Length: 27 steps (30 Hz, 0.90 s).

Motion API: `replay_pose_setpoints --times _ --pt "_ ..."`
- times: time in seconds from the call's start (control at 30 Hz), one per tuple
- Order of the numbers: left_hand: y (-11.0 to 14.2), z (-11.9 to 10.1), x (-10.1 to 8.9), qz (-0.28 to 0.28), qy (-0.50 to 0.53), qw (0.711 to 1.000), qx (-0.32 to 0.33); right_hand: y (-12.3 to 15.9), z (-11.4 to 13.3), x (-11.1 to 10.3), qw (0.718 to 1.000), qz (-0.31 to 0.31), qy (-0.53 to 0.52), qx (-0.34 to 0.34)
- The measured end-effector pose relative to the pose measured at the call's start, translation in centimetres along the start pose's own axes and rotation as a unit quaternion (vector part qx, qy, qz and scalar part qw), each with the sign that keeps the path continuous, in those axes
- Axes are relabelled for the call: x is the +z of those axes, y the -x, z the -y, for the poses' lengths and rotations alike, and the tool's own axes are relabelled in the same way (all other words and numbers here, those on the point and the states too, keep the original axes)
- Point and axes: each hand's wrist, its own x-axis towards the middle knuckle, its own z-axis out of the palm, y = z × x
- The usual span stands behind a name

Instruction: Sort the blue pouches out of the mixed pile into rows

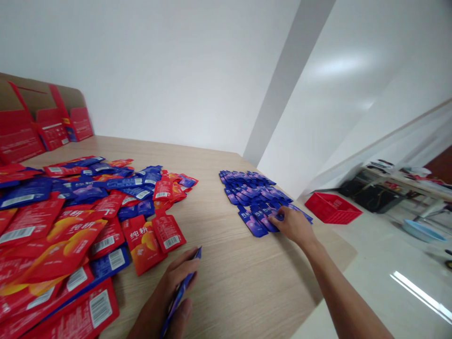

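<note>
My left hand (176,287) is closed around a blue pouch (179,295), held edge-on above the near part of the table. At the right, my right hand (291,223) reaches to the front row of blue pouches (256,222), its fingers curled onto one of them. These pouches lie overlapping in several rows. Left of my left hand spreads a loose heap of red pouches (144,242) and blue pouches (112,261), some showing barcodes and others printed fruit. My right fingertips are partly hidden behind the hand.
Open red cartons (54,125) stand at the table's back left, against the white wall (169,70). The wooden table (212,263) ends at the right. Beyond that edge, a red crate (332,207) and a light blue basin (422,230) sit on the shiny floor.
</note>
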Motion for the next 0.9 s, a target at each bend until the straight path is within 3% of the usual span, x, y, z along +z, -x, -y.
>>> replay_pose_setpoints --times 0.1,0.17,0.23,0.3,0.4,0.5,0.77,0.83,0.9 --pt "2.5 -1.2 0.8 0.005 0.01 0.999 0.05 1.2 1.5 0.4 0.998 -0.045 -0.022 -0.036" --pt "3.7 -2.1 1.1 -0.004 0.041 0.997 0.064 3.7 3.5 0.6 0.977 -0.108 -0.115 -0.141" --pt "4.2 -2.8 1.3 -0.03 0.087 0.995 0.039 7.5 6.3 0.3 0.918 -0.131 -0.237 -0.291" --pt "4.1 -3.3 1.2 -0.045 0.126 0.991 -0.001 11.5 9.3 -0.4 0.859 -0.086 -0.29 -0.413" --pt "3.7 -3.4 0.8 -0.036 0.152 0.987 -0.034 15.7 12.8 -1.6 0.815 -0.034 -0.28 -0.507" --pt "3.6 -3.2 0.4 -0.042 0.13 0.99 -0.024 16.8 14.4 -2.0 0.8 -0.026 -0.299 -0.52" --pt "3.9 -2.8 0.8 -0.054 0.069 0.996 -0.023 17.8 15.2 -0.3 0.802 -0.074 -0.317 -0.501" --pt "3.8 -2.7 0.7 -0.029 0.081 0.995 -0.052 18.3 15.5 0.0 0.803 -0.087 -0.33 -0.488" --pt "3.7 -2.5 0.5 0.034 0.091 0.991 -0.088 18.2 15.3 -0.1 0.807 -0.091 -0.355 -0.464"
